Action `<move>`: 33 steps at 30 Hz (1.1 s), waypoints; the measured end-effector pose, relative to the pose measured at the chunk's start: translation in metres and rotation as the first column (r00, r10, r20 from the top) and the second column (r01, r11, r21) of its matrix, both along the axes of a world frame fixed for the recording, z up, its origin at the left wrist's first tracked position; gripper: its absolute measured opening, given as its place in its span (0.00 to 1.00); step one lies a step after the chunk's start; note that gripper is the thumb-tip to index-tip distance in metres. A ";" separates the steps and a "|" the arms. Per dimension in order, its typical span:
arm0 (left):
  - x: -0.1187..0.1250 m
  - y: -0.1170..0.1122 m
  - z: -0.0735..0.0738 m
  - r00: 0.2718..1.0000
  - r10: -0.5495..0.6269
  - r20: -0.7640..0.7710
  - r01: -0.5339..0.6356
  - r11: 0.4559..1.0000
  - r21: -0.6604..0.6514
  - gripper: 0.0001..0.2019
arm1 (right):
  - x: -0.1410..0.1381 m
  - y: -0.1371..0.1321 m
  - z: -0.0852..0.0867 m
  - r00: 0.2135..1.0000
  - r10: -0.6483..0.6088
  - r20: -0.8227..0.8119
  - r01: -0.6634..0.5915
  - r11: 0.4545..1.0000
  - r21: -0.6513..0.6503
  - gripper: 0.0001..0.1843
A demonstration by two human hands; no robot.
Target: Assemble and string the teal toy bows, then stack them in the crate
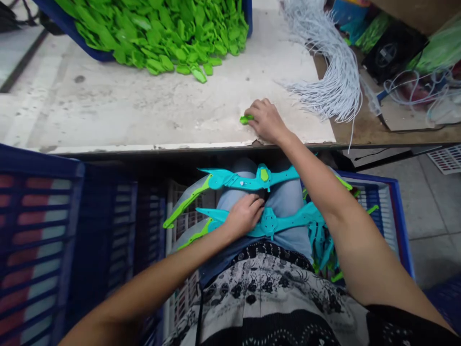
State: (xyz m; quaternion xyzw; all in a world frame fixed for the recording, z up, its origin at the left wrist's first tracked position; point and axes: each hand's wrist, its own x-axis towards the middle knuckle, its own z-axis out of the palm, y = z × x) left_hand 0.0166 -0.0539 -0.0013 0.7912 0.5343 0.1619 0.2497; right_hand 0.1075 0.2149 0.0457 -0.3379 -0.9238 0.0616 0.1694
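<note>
My right hand rests on the white table top near its front edge, fingers closed on a small green plastic piece. My left hand lies in my lap with its fingers curled on a teal plastic bow-shaped toy part with green tips. A second teal bow part lies across my knees just beyond it.
A blue bin heaped with green plastic pieces sits at the table's far side. White cords lie in a bundle at the right. Blue crates stand at my left and right, the right one holding more teal parts.
</note>
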 end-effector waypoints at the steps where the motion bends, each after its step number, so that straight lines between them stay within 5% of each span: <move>1: 0.000 -0.004 0.002 1.000 0.014 0.009 -0.013 0.991 -0.134 0.18 | 0.002 -0.001 0.000 1.000 -0.001 -0.017 0.001 1.000 -0.001 0.17; 5: 0.000 0.006 0.006 0.995 -0.012 0.097 0.063 0.837 -0.543 0.19 | 0.025 -0.045 0.011 0.981 -0.062 -0.184 0.050 0.996 -0.069 0.20; 8: 0.002 0.023 0.005 0.959 -0.044 0.281 0.227 0.713 -0.663 0.17 | 0.055 -0.116 0.020 0.922 -0.219 -0.319 0.108 0.938 -0.330 0.18; 10: 0.004 0.029 0.003 0.932 0.033 0.360 0.258 0.638 -0.725 0.15 | 0.076 -0.173 0.018 0.865 -0.371 -0.339 0.111 0.799 -0.592 0.16; 14: 0.008 0.029 0.002 0.908 0.189 0.375 0.214 0.559 -0.801 0.15 | 0.102 -0.268 -0.009 0.698 -0.688 -0.199 0.076 0.348 -0.934 0.14; 15: 0.009 0.028 0.002 0.908 0.194 0.370 0.210 0.554 -0.806 0.15 | 0.103 -0.284 -0.017 0.653 -0.741 -0.156 0.075 0.268 -0.960 0.15; 17: 0.010 0.028 0.004 0.912 0.198 0.359 0.201 0.547 -0.813 0.17 | 0.099 -0.306 -0.031 0.571 -0.815 -0.100 0.100 0.190 -0.977 0.15; 22: 0.008 0.028 0.011 0.916 0.223 0.333 0.166 0.545 -0.822 0.21 | 0.084 -0.319 -0.045 0.508 -0.858 -0.080 0.265 0.244 -0.933 0.11; 28: 0.006 0.025 0.005 0.899 0.123 0.419 0.279 0.577 -0.768 0.22 | 0.083 -0.318 -0.042 0.556 -0.831 -0.020 0.283 0.212 -0.935 0.07; 33: 0.008 0.023 0.000 0.910 0.127 0.395 0.233 0.631 -0.740 0.19 | 0.089 -0.318 -0.040 0.586 -0.806 0.082 0.435 0.227 -0.871 0.18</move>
